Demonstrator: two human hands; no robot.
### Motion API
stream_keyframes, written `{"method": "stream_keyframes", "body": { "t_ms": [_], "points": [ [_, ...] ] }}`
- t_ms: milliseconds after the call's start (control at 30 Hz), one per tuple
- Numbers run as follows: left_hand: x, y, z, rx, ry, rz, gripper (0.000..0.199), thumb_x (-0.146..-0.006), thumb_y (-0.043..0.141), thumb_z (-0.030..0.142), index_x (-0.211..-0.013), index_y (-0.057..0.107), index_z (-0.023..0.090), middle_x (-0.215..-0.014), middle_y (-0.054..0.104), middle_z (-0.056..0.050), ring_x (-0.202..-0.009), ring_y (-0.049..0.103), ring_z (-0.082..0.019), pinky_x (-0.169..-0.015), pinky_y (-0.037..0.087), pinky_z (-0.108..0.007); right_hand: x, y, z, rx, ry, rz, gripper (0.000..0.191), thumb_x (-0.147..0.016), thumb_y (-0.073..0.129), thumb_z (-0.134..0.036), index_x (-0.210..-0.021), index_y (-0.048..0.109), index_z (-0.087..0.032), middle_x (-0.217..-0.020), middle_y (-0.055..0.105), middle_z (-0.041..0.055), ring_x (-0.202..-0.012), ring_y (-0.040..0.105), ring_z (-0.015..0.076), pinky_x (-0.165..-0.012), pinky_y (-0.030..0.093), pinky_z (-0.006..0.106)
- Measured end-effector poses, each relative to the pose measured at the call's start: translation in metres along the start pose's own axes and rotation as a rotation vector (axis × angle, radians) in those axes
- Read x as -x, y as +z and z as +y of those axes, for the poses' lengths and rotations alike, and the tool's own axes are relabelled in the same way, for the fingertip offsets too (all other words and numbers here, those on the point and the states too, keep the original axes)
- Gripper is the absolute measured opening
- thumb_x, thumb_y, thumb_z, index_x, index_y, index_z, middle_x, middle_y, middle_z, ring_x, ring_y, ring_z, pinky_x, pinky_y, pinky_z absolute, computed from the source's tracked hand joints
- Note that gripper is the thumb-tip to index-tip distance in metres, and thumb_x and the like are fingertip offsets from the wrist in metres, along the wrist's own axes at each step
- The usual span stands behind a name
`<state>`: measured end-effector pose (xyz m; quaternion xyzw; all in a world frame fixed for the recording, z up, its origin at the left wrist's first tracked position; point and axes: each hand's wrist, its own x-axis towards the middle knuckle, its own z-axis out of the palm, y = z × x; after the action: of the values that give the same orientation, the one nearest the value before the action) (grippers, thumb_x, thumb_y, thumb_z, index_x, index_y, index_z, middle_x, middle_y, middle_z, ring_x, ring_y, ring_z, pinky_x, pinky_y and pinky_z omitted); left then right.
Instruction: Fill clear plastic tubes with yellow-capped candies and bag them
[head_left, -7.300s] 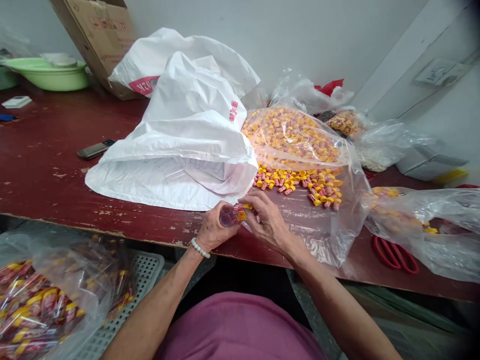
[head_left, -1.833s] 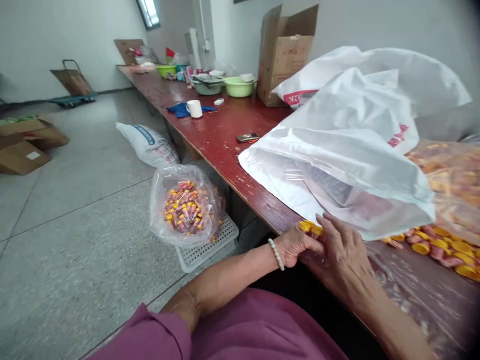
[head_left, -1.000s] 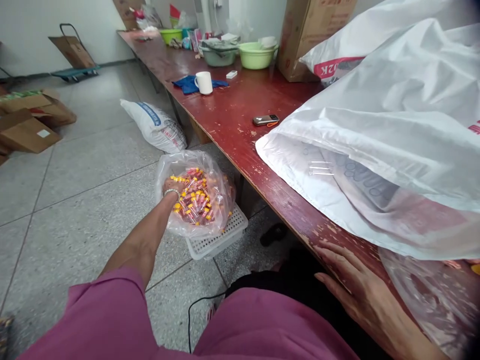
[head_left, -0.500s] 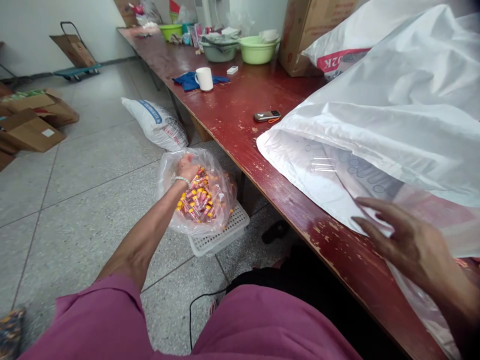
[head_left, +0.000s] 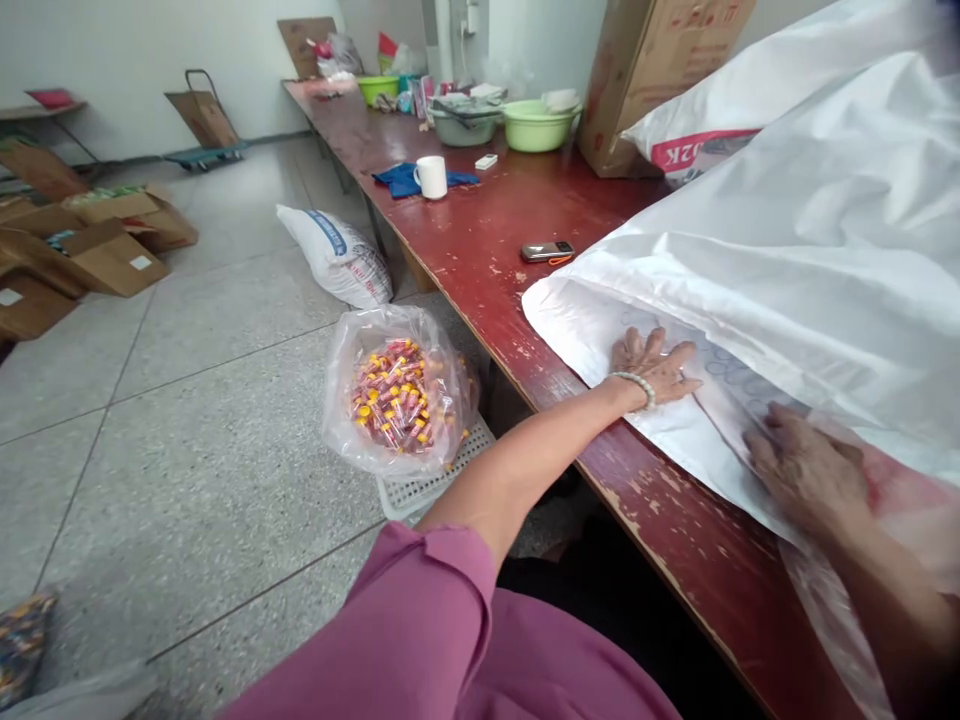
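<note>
My left hand point(head_left: 654, 368), with a beaded bracelet at its wrist, rests on the white sack point(head_left: 585, 318) lying over the table edge. Its fingers are apart and bent against the sack's surface; whatever lies beneath them is hidden. Close by to the right, my right hand point(head_left: 806, 470) lies against the same sack with fingers loosely spread, slightly blurred. On the floor to the left, a clear plastic bag point(head_left: 341, 400) stands wide-mouthed, filled with many small red tubes with yellow caps point(head_left: 397, 400). It sits on a white perforated basket point(head_left: 431, 490).
The worn red table point(head_left: 480, 240) holds a small grey device point(head_left: 546, 252), a white mug point(head_left: 431, 177) on blue cloth, a green basin point(head_left: 541, 125) and a tall carton point(head_left: 652, 80). A full white sack point(head_left: 341, 258) and open cartons point(head_left: 112, 257) stand on the floor.
My left hand has left the bag of tubes and moved right onto the white sack, over several thin pale sticks seen there before. My right hand has lowered against the sack.
</note>
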<state>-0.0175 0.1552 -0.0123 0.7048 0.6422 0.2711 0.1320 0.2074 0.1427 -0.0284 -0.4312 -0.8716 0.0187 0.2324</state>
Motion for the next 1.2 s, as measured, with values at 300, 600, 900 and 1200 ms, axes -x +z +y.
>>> {"method": "stream_keyframes", "body": {
  "t_ms": [300, 600, 900, 1200],
  "points": [
    [0.01, -0.02, 0.001, -0.204, 0.106, -0.055, 0.027, -0.085, 0.045, 0.028, -0.109, 0.058, 0.025, -0.128, 0.042, -0.011, -0.113, 0.037, -0.032, -0.092, 0.031, -0.047, -0.023, -0.02, -0.049, 0.4, 0.257, -0.206, 0.04, -0.088, 0.035, -0.026, -0.121, 0.055, -0.015, -0.119, 0.052, 0.021, -0.103, 0.052, 0.0334, -0.082, 0.042, 0.049],
    [0.039, -0.04, -0.013, -0.157, 0.164, -0.149, 0.046, -0.074, 0.051, 0.02, -0.119, 0.044, 0.016, -0.104, 0.056, -0.009, -0.093, 0.054, -0.021, -0.086, 0.042, -0.033, -0.023, -0.039, -0.055, 0.285, 0.363, -0.183, 0.032, -0.084, 0.043, -0.021, -0.112, 0.057, -0.012, -0.113, 0.054, 0.0163, -0.105, 0.048, 0.029, -0.087, 0.041, 0.039],
    [0.057, -0.037, 0.016, 0.096, 0.206, -0.152, 0.019, -0.07, 0.053, 0.018, -0.088, 0.055, 0.017, -0.081, 0.058, -0.004, -0.074, 0.056, -0.017, -0.068, 0.044, -0.028, -0.029, -0.027, -0.116, -0.049, 0.08, -0.144, 0.055, -0.077, 0.04, -0.003, -0.132, 0.039, -0.008, -0.125, 0.05, 0.0169, -0.11, 0.047, 0.0247, -0.093, 0.04, 0.037],
    [0.068, -0.037, 0.028, 0.242, 0.13, -0.209, 0.061, -0.063, 0.067, 0.028, -0.116, 0.038, 0.019, -0.071, 0.057, 0.002, -0.066, 0.057, -0.017, -0.061, 0.042, -0.026, -0.008, -0.043, -0.107, -0.542, 0.203, -0.149, 0.031, -0.087, 0.045, -0.019, -0.115, 0.058, -0.016, -0.111, 0.056, 0.0088, -0.091, 0.056, 0.0151, -0.088, 0.043, 0.03]
  ]
}}
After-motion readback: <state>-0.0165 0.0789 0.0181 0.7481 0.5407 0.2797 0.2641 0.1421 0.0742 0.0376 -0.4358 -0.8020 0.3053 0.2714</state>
